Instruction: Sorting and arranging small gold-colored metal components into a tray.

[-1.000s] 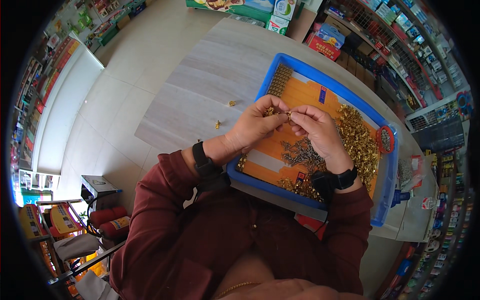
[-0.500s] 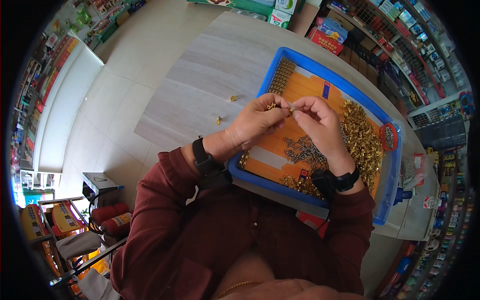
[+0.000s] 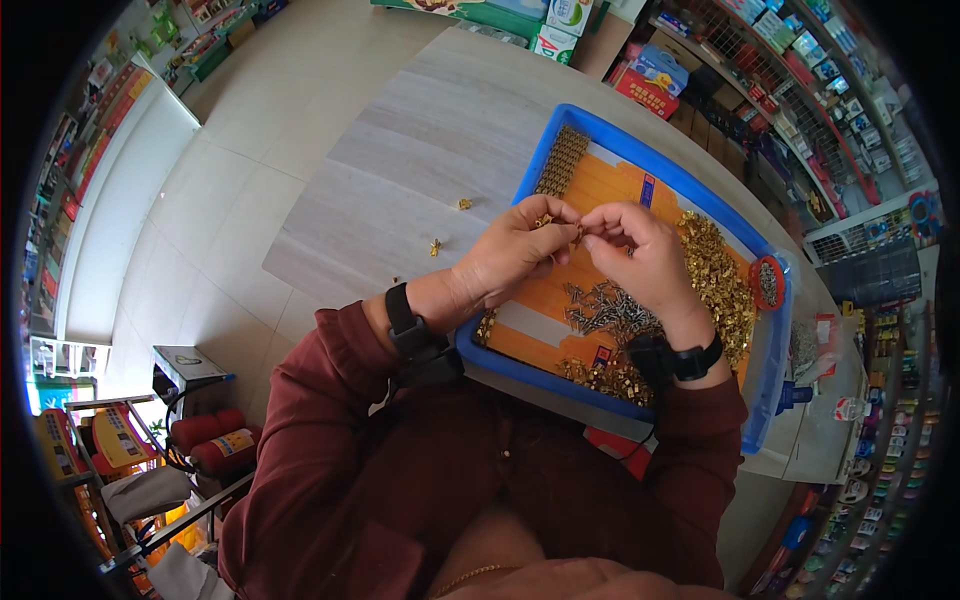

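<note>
My left hand (image 3: 515, 252) is closed over small gold metal fittings (image 3: 543, 222), one showing between thumb and forefinger. Its fingertips meet those of my right hand (image 3: 648, 258), which is pinched over a tiny piece mostly hidden by the fingers. Both hands hover above a blue tray (image 3: 668, 152) lined with orange-printed board. Beneath the right hand lies a loose pile of silver screws (image 3: 608, 310). Loose gold fittings (image 3: 718, 275) heap along the tray's right side, and more (image 3: 600, 378) lie at its near edge. Gold pieces stand in tight rows (image 3: 563, 165) at the far left corner.
Two stray gold fittings (image 3: 464, 204) lie on the grey wooden table (image 3: 380, 170) left of the tray. A red round dish (image 3: 767, 284) of small silver parts sits at the tray's right rim. Stocked shelves (image 3: 800, 100) stand to the right, red fire extinguishers (image 3: 222, 450) at lower left.
My hands stay together over the tray, and the right fingers have curled in closer around the small piece. The whole view has shifted slightly.
</note>
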Available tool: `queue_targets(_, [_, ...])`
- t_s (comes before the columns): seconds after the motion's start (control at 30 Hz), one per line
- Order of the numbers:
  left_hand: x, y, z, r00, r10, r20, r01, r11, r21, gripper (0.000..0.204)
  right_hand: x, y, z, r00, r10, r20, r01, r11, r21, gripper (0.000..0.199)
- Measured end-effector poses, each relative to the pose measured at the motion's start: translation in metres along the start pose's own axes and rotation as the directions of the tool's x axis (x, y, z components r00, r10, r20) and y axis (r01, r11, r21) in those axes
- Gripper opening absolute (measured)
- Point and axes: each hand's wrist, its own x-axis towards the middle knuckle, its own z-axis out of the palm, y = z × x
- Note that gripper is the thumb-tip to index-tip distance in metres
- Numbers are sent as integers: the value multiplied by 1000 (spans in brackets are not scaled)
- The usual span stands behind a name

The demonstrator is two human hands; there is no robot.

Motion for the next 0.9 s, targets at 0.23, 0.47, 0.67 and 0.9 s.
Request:
queue_targets(0.23, [-1, 3, 0, 1000, 0, 1, 0, 1000, -4, 26, 65, 92, -17, 981, 170, -92, -188, 951, -244, 22])
queue_targets(0.47, [-4, 6, -2, 994, -34, 108, 31, 999, 29, 16, 89, 117, -2, 968, 234, -91, -251, 880, -404, 23])
queue_targets(0.67, [-3, 2, -1, 996, -40, 80, 40, 999, 1, 14, 89, 116, 8, 968, 151, -200, -222, 887, -405, 19])
queue_targets(0.9, [-1, -2, -6, 994, -38, 104, 37, 999, 15, 16, 88, 108, 5, 964, 201, -176, -259, 860, -439, 18])
